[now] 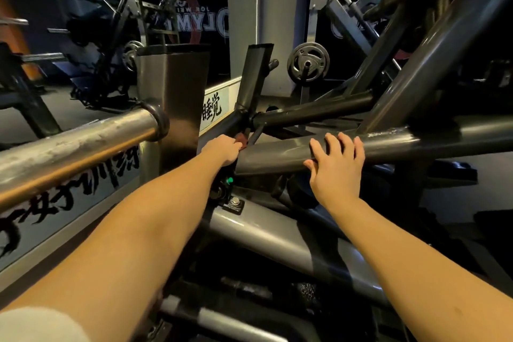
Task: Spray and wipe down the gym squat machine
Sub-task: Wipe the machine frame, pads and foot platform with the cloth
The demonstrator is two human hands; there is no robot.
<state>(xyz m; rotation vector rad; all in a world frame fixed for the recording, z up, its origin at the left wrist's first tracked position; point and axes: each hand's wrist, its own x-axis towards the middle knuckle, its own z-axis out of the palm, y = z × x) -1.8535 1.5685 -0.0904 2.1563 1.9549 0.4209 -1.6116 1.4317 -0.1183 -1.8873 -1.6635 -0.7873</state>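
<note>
— How far along are they, do you reckon?

— Into the wiping, I'd say. There's no spray bottle in sight, and the left hand (224, 148) is pushed in at the joint where the tubes of the squat machine (422, 64) meet.

— Holding anything?

— A reddish rag (242, 142), by the look of it. The hand is closed round it, though most of its fingers are hidden behind the knuckles, so only a corner of the rag pokes out.

— And the other one?

— The right hand (337, 168) lies flat on the grey tube (277, 153) just beside that joint. Its fingers (345, 144) are straight and spread wide over the top, and the thumb sits lower on the near side. It's bracing, not gripping.

— Much done?

— Hard to say. The grey tube has a sheen, but I can't tell wet from lamplight. There are pale scuffs further along it, and the chrome bar (77, 144) on the left looks blotchy. My guess is that the sloping beams above and the lower frame by their knees are all yet to be wiped.
</note>
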